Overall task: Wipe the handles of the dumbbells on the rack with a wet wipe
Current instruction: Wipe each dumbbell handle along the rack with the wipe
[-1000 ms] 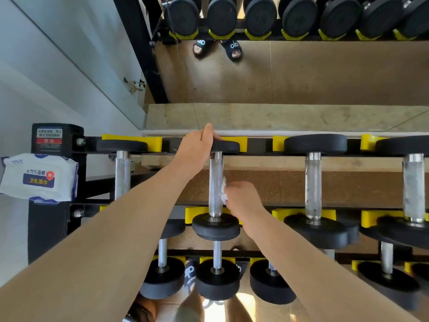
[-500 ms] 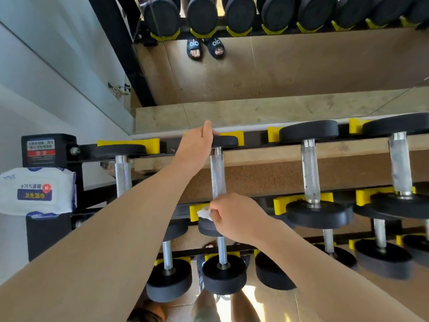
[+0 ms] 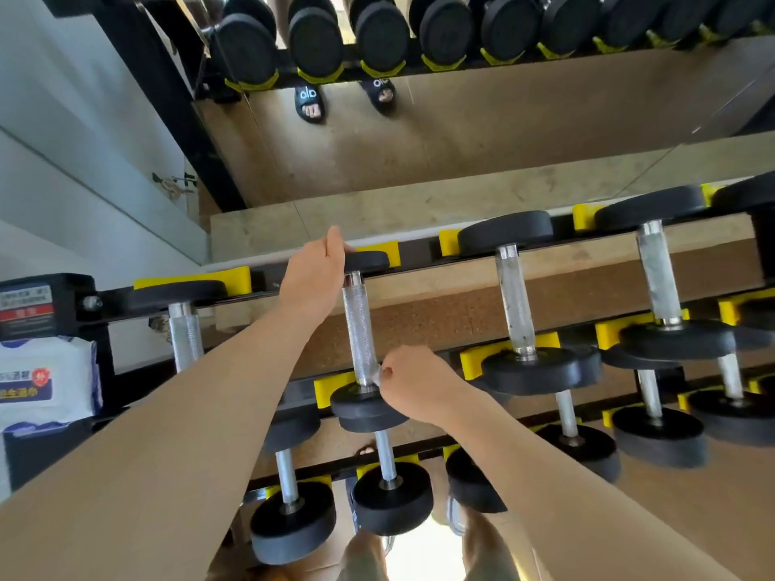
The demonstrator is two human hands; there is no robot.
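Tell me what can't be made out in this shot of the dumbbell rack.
- Wipe: head view, only a white scrap shows; the right hand covers the rest.
- Left hand fingers: hidden behind the far plate.
- Handle underside: faces away from the camera.
- Wipe pack: cut off by the left edge, print too blurred to read.
- Lower dumbbells: partly hidden by both forearms.

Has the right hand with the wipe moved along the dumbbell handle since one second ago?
Yes. The right hand slid the wet wipe down the handle, from mid-handle to the near weight plate.
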